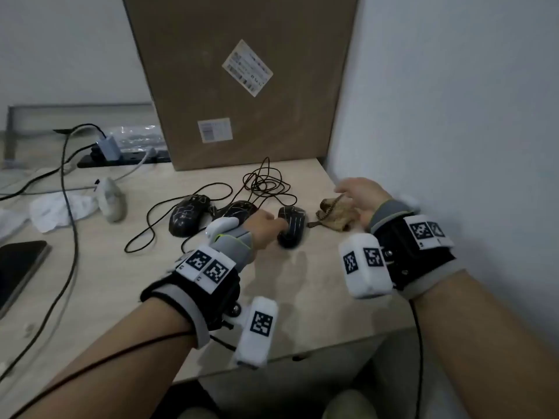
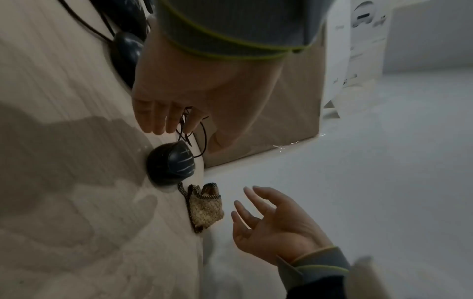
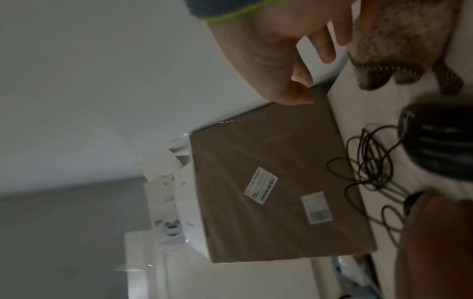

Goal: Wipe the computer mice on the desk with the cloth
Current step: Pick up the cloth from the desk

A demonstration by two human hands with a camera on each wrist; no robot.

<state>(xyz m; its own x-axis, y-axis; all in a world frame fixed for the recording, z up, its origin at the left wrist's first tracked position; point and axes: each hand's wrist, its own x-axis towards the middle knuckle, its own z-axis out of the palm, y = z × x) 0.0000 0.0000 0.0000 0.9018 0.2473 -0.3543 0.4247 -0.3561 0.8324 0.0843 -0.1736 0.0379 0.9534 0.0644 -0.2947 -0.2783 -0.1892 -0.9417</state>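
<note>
Three black wired mice lie in a row on the desk: a left mouse (image 1: 189, 217), a middle mouse (image 1: 239, 210) and a right mouse (image 1: 292, 226). My left hand (image 1: 269, 226) hovers at the right mouse's left side. In the left wrist view its fingers (image 2: 158, 119) hang relaxed just above that mouse (image 2: 170, 163) and hold nothing. A crumpled beige-brown cloth (image 1: 332, 214) lies just right of the mice. My right hand (image 1: 354, 195) is spread over it with fingers straight, close to the cloth (image 2: 204, 206) but not gripping it.
A tall cardboard box (image 1: 242, 83) stands behind the mice, with tangled black cables (image 1: 266, 182) in front of it. A wall (image 1: 453, 116) closes the right side. A whitish object (image 1: 110, 204), crumpled paper (image 1: 57, 207), a power strip (image 1: 121, 155) and a dark device (image 1: 18, 267) lie to the left.
</note>
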